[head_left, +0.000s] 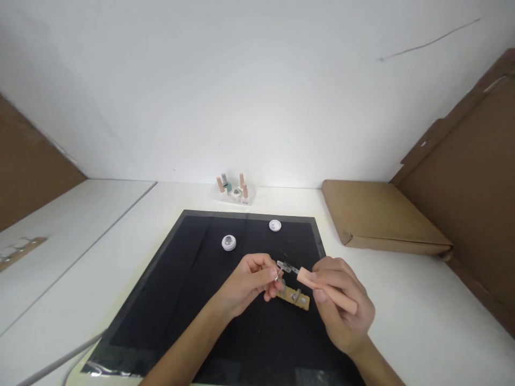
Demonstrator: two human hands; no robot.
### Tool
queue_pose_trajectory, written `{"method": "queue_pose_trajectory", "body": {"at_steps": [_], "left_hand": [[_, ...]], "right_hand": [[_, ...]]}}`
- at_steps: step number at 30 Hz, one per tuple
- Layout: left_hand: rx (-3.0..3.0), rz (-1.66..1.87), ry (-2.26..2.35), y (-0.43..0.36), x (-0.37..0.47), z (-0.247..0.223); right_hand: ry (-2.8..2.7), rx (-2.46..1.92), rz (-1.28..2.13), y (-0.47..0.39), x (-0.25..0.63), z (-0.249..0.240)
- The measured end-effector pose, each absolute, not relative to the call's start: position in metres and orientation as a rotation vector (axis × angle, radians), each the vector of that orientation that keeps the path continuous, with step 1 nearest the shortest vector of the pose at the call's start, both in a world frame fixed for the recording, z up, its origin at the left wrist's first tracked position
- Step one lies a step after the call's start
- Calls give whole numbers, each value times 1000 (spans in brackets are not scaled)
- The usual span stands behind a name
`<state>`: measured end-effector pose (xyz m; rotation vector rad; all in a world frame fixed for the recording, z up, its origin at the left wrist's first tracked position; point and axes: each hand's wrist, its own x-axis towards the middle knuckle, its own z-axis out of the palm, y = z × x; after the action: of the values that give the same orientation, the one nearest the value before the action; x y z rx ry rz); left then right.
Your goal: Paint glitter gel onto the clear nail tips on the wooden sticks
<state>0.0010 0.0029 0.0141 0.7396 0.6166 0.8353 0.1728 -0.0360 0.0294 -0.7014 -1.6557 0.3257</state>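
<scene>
My left hand (257,279) is closed in a pinch on a small clear and metallic piece that looks like a nail tip stand (278,275). Next to its fingertips is a clear, dark-marked piece (284,266), apparently a false nail. My right hand (344,305) wraps round the long pink handle of what looks like a nail polish brush (328,290). Its thin dark end reaches the clear piece; whether they touch, I cannot tell. Below my hands lies a tan strip (300,302) carrying small upright stands, partly hidden by my left fingers.
On the black mat (161,289) sit a white jar (228,244) with grey content and a white lid (275,225). Behind it is a clear tray (246,201) of polish bottles. A cardboard box (382,212) lies right; another strip with stands (22,253) is far left.
</scene>
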Motion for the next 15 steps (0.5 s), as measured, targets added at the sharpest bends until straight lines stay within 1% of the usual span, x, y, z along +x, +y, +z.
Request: {"method": "queue_pose_trajectory", "body": {"at_steps": [4, 10, 15], "left_hand": [[736, 843, 595, 4, 2, 14], [728, 846, 600, 3, 1, 13], [717, 852, 565, 3, 1, 12]], "right_hand": [[-1734, -712, 328, -35, 171, 32], [-1661, -668, 335, -37, 173, 31], [-1720, -715, 324, -35, 171, 32]]}}
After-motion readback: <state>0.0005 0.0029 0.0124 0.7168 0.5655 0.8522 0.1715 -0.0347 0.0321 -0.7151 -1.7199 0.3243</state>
